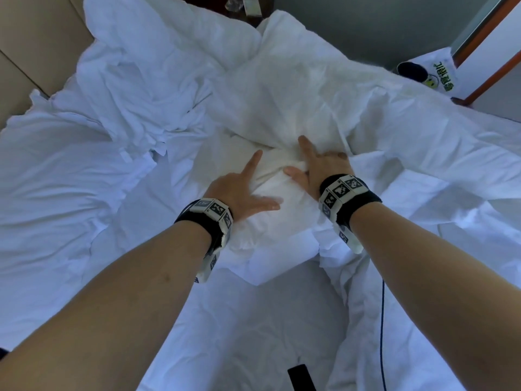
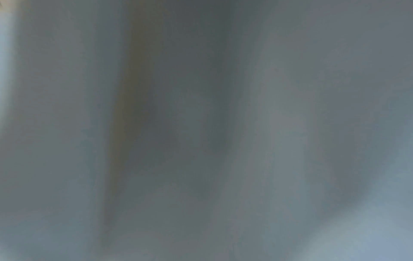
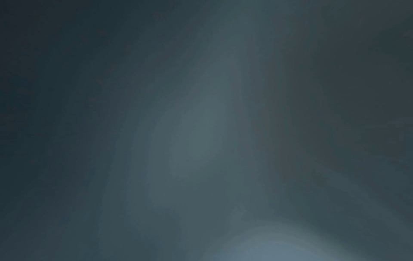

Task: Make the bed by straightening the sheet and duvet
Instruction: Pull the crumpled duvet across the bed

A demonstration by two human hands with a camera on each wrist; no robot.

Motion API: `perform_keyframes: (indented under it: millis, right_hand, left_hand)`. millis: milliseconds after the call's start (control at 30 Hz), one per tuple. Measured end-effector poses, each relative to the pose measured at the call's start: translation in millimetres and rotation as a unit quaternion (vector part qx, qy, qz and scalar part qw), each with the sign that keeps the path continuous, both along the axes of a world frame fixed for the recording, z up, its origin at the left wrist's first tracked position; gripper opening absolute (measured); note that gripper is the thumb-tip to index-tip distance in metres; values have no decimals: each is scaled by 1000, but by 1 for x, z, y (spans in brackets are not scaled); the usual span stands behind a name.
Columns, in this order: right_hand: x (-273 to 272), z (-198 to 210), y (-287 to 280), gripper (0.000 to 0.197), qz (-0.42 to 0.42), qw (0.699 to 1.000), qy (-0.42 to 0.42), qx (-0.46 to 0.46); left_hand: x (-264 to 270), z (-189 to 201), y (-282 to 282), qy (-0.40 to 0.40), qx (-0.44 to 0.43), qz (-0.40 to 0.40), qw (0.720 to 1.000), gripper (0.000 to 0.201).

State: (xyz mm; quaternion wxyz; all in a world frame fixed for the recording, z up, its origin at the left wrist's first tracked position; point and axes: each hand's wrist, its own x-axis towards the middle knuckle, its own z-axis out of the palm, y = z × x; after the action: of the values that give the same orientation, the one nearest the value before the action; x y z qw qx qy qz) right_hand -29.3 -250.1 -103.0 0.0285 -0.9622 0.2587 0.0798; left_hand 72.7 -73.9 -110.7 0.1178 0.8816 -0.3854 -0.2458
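A crumpled white duvet (image 1: 296,88) lies heaped across the middle and right of the bed, over a wrinkled white sheet (image 1: 239,320). Both hands are on a bunched mound of the duvet at the centre. My left hand (image 1: 239,187) rests on the mound's left side with forefinger and thumb spread straight; its other fingers are hidden. My right hand (image 1: 321,165) grips a fold of the duvet, with cloth gathered between thumb and forefinger and the outer fingers curled into it. Both wrist views are a grey blur of cloth.
More rumpled white bedding (image 1: 135,88) is piled at the upper left against a beige headboard (image 1: 33,52). A white item with green print (image 1: 439,77) sits at the far right edge. A black object (image 1: 300,379) and a dark cable (image 1: 382,320) lie on the near sheet.
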Motion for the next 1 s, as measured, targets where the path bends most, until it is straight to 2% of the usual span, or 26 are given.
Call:
perform_keyframes:
  millis: [67,133,233,333,467,567,833,1000]
  right_hand:
    - [-1,2,5,77,-19,998,20,51]
    - [-4,8,10,77,-16,997,27,65]
    - [-12,24,17,73,-2,999,14,51]
    - [-24,43,30,68,-4,999,6,43]
    - [-55,73,62,68,-14,999,-1,37]
    - [-61,80,72,71,-30,999,25,38]
    - [-128,119,150,72,-87,996,-24,20]
    - [-160,146,220,73,-115,991,-61,11]
  left_hand:
    - [-5,7,7,-19,4,10,1000,107]
    - [-9,13,15,-44,-8,19,999,93]
    - [-14,27,26,-79,-30,21,996,76]
    - [-23,48,36,-93,-40,25,995,70]
    - [-48,75,67,-113,-66,20,991,67]
    - [-53,79,73,-101,-42,24,994,68]
    - [-102,137,139,-136,-67,-19,988,63]
    - [-121,161,202,-160,-106,-47,980,61]
